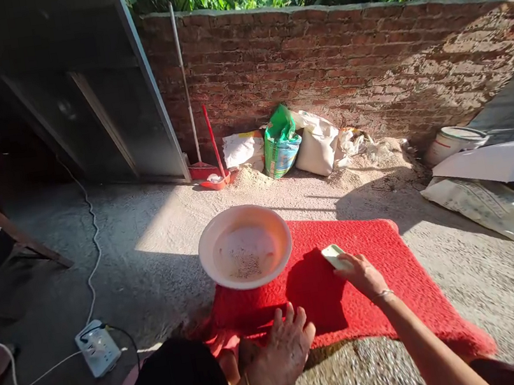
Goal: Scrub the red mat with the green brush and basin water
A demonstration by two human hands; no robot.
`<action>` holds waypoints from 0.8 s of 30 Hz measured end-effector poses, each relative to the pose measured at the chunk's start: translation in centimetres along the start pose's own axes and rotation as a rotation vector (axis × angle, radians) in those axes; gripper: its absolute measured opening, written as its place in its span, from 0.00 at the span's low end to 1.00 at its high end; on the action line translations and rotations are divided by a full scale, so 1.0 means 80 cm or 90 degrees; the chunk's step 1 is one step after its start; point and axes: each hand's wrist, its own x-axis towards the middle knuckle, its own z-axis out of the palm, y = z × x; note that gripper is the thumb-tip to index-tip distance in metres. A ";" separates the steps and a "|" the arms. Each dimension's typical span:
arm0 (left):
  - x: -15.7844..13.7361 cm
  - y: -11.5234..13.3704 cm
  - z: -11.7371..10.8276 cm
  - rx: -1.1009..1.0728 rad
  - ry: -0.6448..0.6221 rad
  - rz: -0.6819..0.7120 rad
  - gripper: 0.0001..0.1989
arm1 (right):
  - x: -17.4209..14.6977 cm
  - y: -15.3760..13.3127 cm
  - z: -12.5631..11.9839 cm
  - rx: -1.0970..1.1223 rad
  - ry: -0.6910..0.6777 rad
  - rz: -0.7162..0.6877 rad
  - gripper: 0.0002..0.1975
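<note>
A thick red mat (362,247) lies spread on the ground before me. My right hand (363,274) is closed round a pale green oblong block (335,256) at the mat's upper middle; whether it is soap or a brush, I cannot tell. Above the mat's near edge, my left hand (287,345) is open, palm down, fingers spread, and holds nothing. A wide pale pink basin (205,261) with cloudy water in it stands over the mat's far left corner. The ground just below the mat looks wet.
A white power strip (97,348) with cables lies to the left. Along the brick wall (315,61) stand a red dustpan (217,182), a green sack (281,144), a white sack (317,145) and sand piles. A bucket (455,142) stands far right. Part of a seated person shows far left.
</note>
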 end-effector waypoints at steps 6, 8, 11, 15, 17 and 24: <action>-0.011 0.001 0.008 -0.016 0.027 -0.017 0.23 | 0.006 -0.023 0.003 0.011 0.015 0.107 0.20; -0.007 0.000 0.015 -0.045 0.047 -0.035 0.19 | 0.014 -0.072 0.026 0.037 -0.023 0.044 0.20; 0.007 -0.003 0.025 -0.094 0.031 -0.075 0.13 | 0.035 -0.112 0.045 0.055 -0.049 0.006 0.22; 0.013 -0.004 0.019 -0.071 0.053 -0.074 0.20 | 0.053 -0.043 0.007 0.064 -0.057 0.054 0.22; 0.010 -0.003 0.012 -0.027 0.105 -0.049 0.26 | 0.047 0.037 -0.032 0.041 -0.034 0.131 0.25; 0.006 0.004 0.027 -0.074 0.075 -0.072 0.24 | -0.006 0.265 -0.117 -0.060 0.112 0.477 0.26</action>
